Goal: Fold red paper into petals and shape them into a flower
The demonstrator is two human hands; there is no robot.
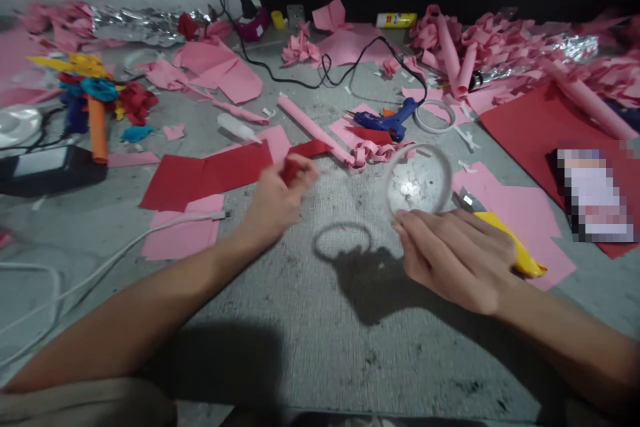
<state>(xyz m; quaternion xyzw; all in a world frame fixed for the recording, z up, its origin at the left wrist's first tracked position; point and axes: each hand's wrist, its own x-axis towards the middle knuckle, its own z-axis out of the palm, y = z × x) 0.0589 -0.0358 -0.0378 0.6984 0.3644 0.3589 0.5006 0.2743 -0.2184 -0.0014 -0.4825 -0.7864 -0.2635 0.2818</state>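
Observation:
My right hand (455, 257) pinches the lower rim of a thin, whitish ring (447, 170), like a nearly used roll of tape, and holds it above the table. Its shadow falls on the tabletop to the left. My left hand (280, 197) is curled and partly blurred, with a small piece of red paper (291, 172) between thumb and fingers. Beside it lie a folded red sheet (215, 173) and pink paper (183, 233). A yellow-handled cutter (517, 247) lies partly behind my right hand on pink sheets (525, 210).
A blue glue gun (387, 119) with a black cord lies beyond my hands, near another tape ring (435, 116) and a pink paper tube (315, 130). Red card (545, 120) and a phone (597, 197) are at right. A white cable (125, 250) crosses the left side.

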